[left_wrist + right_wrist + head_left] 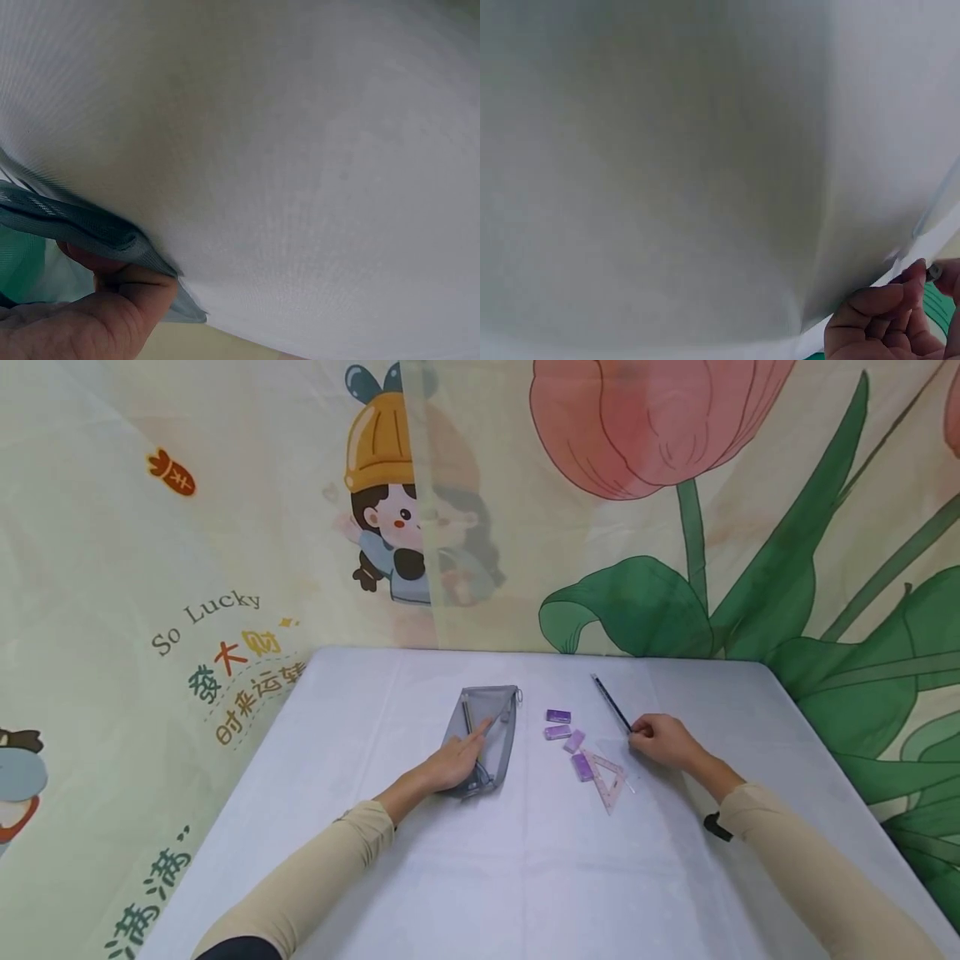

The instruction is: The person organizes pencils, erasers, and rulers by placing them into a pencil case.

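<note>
On the white table lies a grey mesh pencil case [512, 739] with a pencil-like stick [467, 714] showing inside. My left hand [452, 762] holds its near left part, the index finger lying over the mesh; in the left wrist view the bent thumb [124, 300] meets the case's edge [112, 232]. To the right, my right hand [663, 742] pinches the near end of a dark pencil [611, 702], which slants away to the far left. The right wrist view shows the pencil's end [934, 271] between the fingertips.
Several purple erasers [558, 716] lie between the hands. A pinkish set square [597, 768] touches or overlaps the nearest eraser [582, 767]. Something clear and thin, perhaps a ruler [630, 787], lies beside it. A printed cloth [480, 635] hangs behind the table.
</note>
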`<action>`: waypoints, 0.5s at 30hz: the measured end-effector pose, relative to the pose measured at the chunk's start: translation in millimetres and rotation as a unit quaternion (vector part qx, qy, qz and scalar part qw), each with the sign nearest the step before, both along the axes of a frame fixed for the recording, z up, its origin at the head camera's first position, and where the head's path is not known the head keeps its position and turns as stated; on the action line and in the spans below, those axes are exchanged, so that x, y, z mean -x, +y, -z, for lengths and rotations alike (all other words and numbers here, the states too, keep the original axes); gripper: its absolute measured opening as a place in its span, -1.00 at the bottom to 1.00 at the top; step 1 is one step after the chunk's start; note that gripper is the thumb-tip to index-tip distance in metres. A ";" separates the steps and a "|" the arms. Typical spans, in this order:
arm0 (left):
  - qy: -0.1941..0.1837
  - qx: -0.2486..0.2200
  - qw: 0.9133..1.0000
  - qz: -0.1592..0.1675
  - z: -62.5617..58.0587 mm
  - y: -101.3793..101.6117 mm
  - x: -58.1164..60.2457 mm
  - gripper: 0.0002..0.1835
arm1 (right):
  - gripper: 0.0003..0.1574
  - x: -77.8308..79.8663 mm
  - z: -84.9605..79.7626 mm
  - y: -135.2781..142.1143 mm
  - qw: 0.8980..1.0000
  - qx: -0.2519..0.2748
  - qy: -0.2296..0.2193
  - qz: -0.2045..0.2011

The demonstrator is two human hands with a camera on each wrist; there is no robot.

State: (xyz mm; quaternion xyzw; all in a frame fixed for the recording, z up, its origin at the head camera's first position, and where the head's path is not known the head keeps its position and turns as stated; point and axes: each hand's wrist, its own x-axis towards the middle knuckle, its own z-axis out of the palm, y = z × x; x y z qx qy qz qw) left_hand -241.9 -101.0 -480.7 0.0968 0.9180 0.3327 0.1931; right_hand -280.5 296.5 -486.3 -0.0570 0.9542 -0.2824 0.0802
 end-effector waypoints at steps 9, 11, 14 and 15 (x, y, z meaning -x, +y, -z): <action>0.000 -0.003 1.000 0.004 -1.0 0.8 -1.0 -0.44 | -0.63 -20.0 -5.9 -15.2 0.992 0.109 0.016 0.055; 0.000 -0.006 1.000 0.002 -1.4 0.7 -0.9 -0.44 | -0.64 -24.4 -6.8 -24.4 0.991 0.119 0.009 0.062; 0.002 -0.009 1.000 -0.001 -1.4 1.7 -0.9 -0.44 | -0.66 -31.5 -8.0 -38.5 0.991 0.117 0.013 0.062; 0.005 -0.007 1.000 -0.001 -0.9 2.3 -0.8 -0.44 | -0.67 -33.9 -8.2 -43.0 0.991 0.118 0.016 0.064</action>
